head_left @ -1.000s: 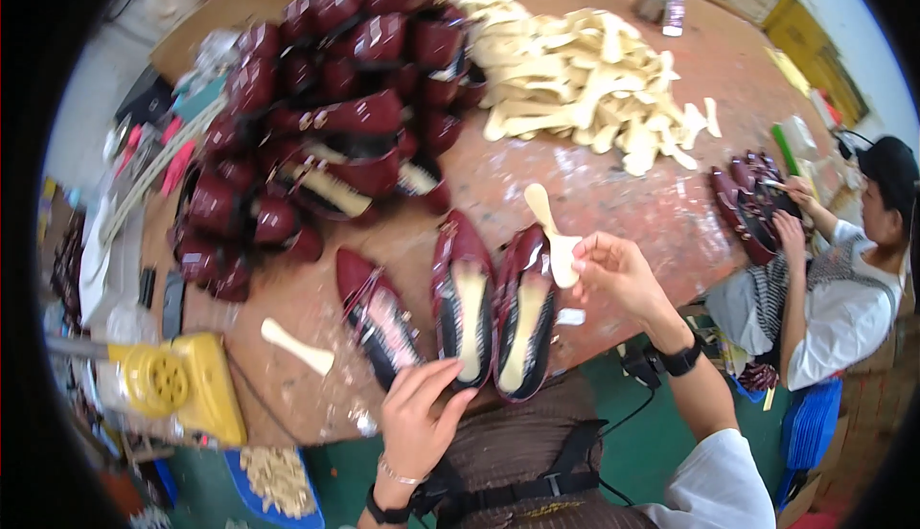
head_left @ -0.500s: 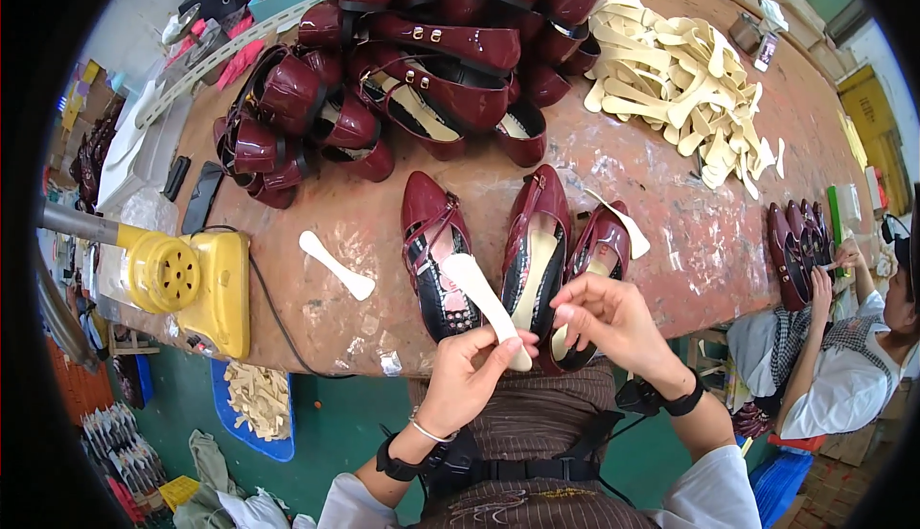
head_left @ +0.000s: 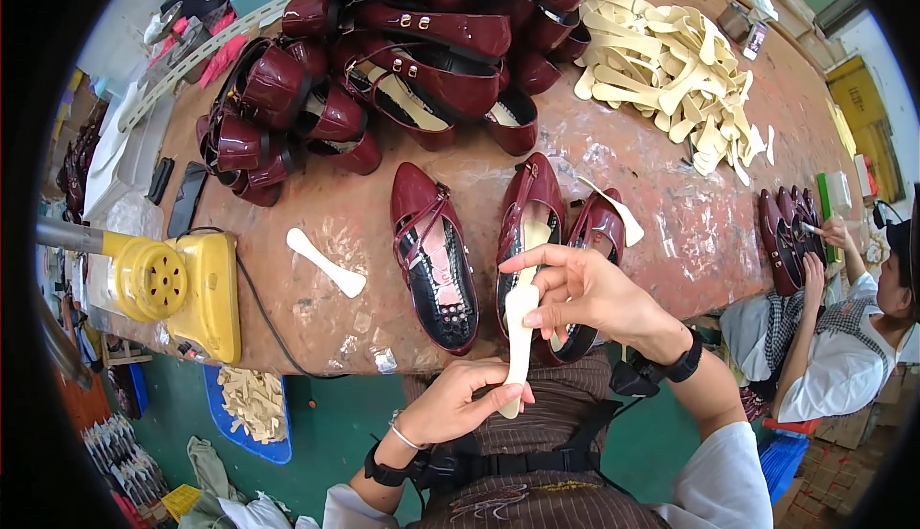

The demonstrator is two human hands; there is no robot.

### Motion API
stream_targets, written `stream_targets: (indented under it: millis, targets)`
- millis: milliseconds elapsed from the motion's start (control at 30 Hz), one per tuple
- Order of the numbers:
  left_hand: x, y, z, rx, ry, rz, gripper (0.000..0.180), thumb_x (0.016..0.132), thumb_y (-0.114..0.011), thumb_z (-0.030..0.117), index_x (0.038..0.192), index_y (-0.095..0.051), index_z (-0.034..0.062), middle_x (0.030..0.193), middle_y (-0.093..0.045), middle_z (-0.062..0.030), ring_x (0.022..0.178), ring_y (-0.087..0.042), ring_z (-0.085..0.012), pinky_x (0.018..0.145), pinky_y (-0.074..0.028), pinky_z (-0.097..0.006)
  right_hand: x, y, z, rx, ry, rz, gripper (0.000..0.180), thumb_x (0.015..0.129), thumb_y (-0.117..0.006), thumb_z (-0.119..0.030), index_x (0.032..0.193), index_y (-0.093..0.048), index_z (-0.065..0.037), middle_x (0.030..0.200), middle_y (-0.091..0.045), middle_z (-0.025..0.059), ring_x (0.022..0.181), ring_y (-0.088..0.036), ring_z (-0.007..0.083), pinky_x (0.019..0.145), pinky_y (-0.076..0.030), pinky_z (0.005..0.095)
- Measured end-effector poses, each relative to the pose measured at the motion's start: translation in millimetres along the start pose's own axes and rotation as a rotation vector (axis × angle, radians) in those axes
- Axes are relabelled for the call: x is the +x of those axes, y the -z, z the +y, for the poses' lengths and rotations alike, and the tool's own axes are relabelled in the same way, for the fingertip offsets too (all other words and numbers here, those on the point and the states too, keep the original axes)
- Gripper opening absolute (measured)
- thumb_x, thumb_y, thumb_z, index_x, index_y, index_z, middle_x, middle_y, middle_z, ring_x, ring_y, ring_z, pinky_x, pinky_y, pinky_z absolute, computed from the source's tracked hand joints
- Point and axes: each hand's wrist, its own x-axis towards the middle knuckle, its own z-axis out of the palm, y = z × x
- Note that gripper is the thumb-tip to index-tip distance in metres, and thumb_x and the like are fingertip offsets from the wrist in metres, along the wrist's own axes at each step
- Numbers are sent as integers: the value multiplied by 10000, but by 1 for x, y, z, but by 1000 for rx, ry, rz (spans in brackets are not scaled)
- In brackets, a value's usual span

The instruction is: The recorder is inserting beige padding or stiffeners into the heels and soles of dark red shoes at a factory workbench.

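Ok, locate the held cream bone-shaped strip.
Head view, just right of lower centre: the strip spans left hand to right hand, by three glossy burgundy shoes.

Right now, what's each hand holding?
Left hand: closed, holding a cream strip near its bottom.
Right hand: touching its top; can't tell if closed.

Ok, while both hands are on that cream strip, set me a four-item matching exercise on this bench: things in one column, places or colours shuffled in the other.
1. cream strip
2. shoe pile
3. yellow machine
4. blue bin

A. below the table's edge, holding cream pieces
B. touched by left hand and right hand
C. at the table's near left corner
D. glossy dark red

Pairs: 1-B; 2-D; 3-C; 4-A
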Motion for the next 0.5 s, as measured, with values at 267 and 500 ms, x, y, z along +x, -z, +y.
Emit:
stream_targets:
  millis: [267, 500]
  targets:
    - [-7, 5, -2, 51, 84, 181, 208, 997, -627, 182, 996, -739, 8, 815, -699, -60, 736, -643, -129, 696, -504, -272, 5, -3, -4, -130, 91, 121, 205, 890, -724, -18, 1081, -662, 27, 867, -726, 54, 724, -671, 69, 608, -533, 199]
    - [-16, -1, 0, 272, -103, 626, 164, 881, -720, 41, 1033, -764, -3, 874, -731, -113, 740, -689, -176, 677, -531, -270, 9, 5, -12, -390, 301, 157, 125, 861, -758, -23, 985, -775, -29, 820, -716, -13, 691, -595, 20, 593, -453, 191]
